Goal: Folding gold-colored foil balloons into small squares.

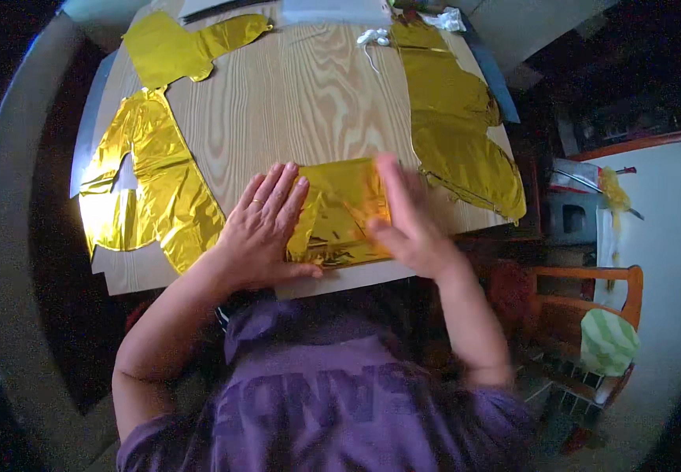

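A folded piece of shiny gold foil [339,206] lies flat near the table's front edge, between my hands. My left hand [263,226] rests palm down on its left side, fingers stretched out and thumb along the near edge. At the right edge of the foil is my right hand [413,230], turned on its side and blurred by motion. Its fingers look straight, with the thumb apart; whether it presses on the foil, I cannot tell. Flat gold foil balloons surround the work: one at left [169,185], another at far left [160,49], a long one at right [452,118].
The wood-grain table [277,94] curves across the view. Toward its far right lie a small white cord-like item [372,37] and a crumpled white wrapper [448,20]. Right of the table stands a wooden chair [633,293] with a green-and-white cloth [609,342].
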A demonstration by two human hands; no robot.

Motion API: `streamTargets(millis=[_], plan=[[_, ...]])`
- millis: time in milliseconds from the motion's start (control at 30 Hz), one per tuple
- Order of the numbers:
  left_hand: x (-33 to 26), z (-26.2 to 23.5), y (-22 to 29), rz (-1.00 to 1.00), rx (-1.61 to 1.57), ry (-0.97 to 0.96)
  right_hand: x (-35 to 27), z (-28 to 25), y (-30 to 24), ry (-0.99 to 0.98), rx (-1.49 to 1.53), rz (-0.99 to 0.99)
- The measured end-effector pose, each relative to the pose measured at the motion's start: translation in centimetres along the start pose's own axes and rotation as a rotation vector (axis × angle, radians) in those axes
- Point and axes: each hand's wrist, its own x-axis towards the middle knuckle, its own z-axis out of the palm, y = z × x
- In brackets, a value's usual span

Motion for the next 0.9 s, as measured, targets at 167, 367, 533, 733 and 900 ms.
streamTargets(millis=[167, 367, 533, 733, 900], plan=[[0.8, -1.2, 0.4, -0.071, -0.048, 0.014, -4.4, -5.1, -1.9, 0.321, -0.012, 0.403], [2.9, 0.6, 2.9, -0.049, 0.017, 0.182, -8.6, -2.0, -0.9, 0.074, 0.408, 0.788], [3.6, 1.1, 2.6, -0.035, -0.028, 0.204, -7.9, 1.2, -1.3, 0.158, 1.145, 0.896], [3.4, 0.8, 2.8, -0.049, -0.038, 0.206, -8.0, -1.2, -1.9, 0.148, 0.901, 0.756], [3.0, 1.4, 2.6, -0.063, -0.024, 0.173, -10.5, -9.2, -2.0, 0.015, 0.528, 0.839]])
